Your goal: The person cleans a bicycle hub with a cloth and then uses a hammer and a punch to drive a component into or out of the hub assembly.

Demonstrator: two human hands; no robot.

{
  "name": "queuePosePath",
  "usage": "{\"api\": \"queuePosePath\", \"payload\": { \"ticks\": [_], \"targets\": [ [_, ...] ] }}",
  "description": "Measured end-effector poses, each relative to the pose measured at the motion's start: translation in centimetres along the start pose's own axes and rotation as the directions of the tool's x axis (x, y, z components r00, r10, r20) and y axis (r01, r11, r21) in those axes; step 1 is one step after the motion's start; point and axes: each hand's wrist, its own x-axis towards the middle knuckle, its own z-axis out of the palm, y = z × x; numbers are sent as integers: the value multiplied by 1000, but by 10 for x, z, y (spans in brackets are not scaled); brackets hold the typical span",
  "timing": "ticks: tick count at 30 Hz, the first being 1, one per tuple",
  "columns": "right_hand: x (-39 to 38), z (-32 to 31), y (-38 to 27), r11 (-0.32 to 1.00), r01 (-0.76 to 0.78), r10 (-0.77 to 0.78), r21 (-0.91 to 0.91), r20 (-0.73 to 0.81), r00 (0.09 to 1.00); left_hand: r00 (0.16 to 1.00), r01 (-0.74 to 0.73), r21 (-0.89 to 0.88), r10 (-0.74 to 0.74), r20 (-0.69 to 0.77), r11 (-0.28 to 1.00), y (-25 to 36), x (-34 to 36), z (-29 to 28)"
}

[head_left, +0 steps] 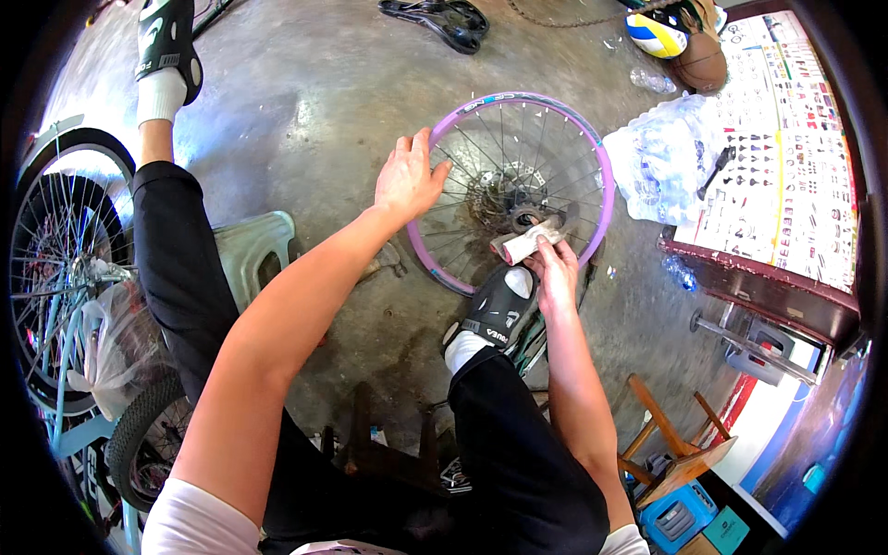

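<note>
Wheel (518, 192), purple-rimmed, upper centre of frame: best steadied by my left fingers (422, 143), loosely open at its edge. Cloth (524, 244), whitish: gripped by my right fingers (548, 253); best kept bunched.

Here's my left hand (410, 182), fingers loosely spread at the left side of the purple-rimmed wheel (608, 185), while my right hand (558, 276) pinches a whitish cloth (529, 243) over its lower right spokes, near the hub! Below, my dark shoe (500, 310) sits right by the rim, and a black saddle (453, 23) lies beyond on the concrete floor (324, 102).
</note>
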Motion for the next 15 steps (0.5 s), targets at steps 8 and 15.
{"api": "queuePosePath", "payload": {
  "ticks": [8,15],
  "targets": [
    [-29,-16,-20,958,144,-102,247,-174,979,964,-84,173,124,-234,981,15,-11,6],
    [-51,-38,-33,984,171,-148,57,-279,949,849,-470,49,467,-247,881,64,-61,40]
  ]
}}
